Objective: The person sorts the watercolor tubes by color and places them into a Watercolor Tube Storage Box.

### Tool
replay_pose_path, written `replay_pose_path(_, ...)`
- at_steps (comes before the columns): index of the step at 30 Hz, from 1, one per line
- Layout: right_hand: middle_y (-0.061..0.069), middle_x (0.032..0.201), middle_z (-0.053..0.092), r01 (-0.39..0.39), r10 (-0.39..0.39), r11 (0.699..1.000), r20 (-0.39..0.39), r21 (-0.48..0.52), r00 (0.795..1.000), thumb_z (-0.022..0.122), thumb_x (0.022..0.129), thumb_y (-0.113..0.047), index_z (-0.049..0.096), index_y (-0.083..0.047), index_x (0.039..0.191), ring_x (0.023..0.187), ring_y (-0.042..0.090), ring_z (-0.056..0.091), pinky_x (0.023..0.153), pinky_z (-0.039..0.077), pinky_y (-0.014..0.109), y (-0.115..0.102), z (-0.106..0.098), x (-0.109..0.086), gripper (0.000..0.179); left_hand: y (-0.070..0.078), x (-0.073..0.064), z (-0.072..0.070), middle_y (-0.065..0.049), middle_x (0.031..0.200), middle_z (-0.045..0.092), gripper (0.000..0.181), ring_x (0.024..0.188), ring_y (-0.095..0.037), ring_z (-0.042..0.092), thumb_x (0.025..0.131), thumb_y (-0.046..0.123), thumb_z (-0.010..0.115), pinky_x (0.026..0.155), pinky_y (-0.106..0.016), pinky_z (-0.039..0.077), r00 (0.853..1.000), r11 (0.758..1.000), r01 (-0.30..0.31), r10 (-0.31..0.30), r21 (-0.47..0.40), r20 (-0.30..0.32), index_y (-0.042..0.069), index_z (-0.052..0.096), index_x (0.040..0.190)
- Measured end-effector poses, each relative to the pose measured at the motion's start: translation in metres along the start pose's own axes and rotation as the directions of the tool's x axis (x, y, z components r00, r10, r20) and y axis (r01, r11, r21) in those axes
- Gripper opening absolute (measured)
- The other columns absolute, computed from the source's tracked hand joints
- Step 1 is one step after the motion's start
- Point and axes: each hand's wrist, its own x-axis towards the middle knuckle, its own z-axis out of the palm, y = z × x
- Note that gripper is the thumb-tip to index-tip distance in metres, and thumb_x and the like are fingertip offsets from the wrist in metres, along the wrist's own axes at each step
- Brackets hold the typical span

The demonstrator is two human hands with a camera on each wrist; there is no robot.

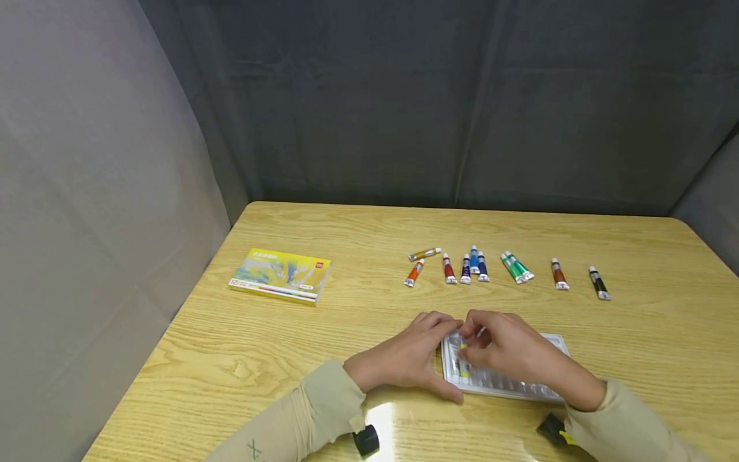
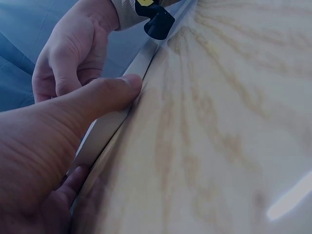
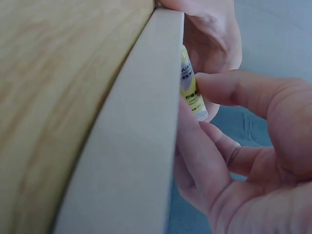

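A white plastic tray (image 1: 553, 340) with a row of slots lies near the front of the table. My left hand (image 1: 407, 356) grips its left end, thumb along the front edge and fingers at the back corner. In the left wrist view the thumb (image 2: 114, 91) presses on the tray's side wall. My right hand (image 1: 508, 343) reaches over the tray and pinches a yellow paint tube (image 3: 192, 95) between thumb and fingers. That tube lies lengthwise over the slots at the left end, beside a pale tube (image 1: 455, 367). The right hand hides the middle of the tray.
Behind the tray lie loose paint tubes: ochre (image 1: 424, 254), orange (image 1: 414, 273), red (image 1: 449, 269), several blue and purple (image 1: 482, 267), green (image 1: 516, 267), brown (image 1: 559, 274) and black (image 1: 599, 283). A yellow paint box (image 1: 281, 276) lies at the left. Dark cloth hangs behind the table.
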Motion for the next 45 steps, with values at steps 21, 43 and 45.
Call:
replay_pose_path(21,-0.007,0.082,0.066,-0.043,0.041,0.996,-0.034,-0.075,0.999,0.086,0.083,-0.021,0.071,-0.015,0.096,0.075,0.008,0.056,0.062,0.045,0.02,-0.0033,0.0059,0.0016,0.021,0.0014,-0.0006,-0.0004,0.002,0.155,0.044,0.105,0.14,-0.014,0.041,0.077,0.06,0.085,0.121,-0.025,0.038,1.0,1.0,0.002,-0.002,-0.016,0.008,0.019,0.035,0.161)
replay_pose_path(43,-0.007,0.081,0.066,-0.035,0.032,0.996,-0.034,-0.083,0.999,0.085,0.085,-0.02,0.071,-0.017,0.096,0.074,0.008,0.055,0.062,0.044,0.02,-0.0059,0.0076,0.0015,0.018,0.001,-0.0012,-0.0006,0.002,0.157,0.042,0.106,0.141,-0.014,0.039,0.078,0.06,0.084,0.122,-0.025,0.037,1.0,1.0,0.005,-0.005,-0.024,0.014,0.018,0.034,0.161)
replay_pose_path(45,-0.007,0.082,0.067,-0.032,0.029,0.996,-0.031,-0.082,0.999,0.083,0.086,-0.02,0.071,-0.017,0.096,0.074,0.008,0.056,0.062,0.044,0.02,-0.0059,0.0072,0.0019,0.016,0.0006,-0.0011,-0.0004,0.002,0.157,0.042,0.106,0.141,-0.014,0.039,0.078,0.061,0.084,0.122,-0.025,0.037,1.0,1.0,0.004,-0.004,-0.022,0.012,0.018,0.034,0.161)
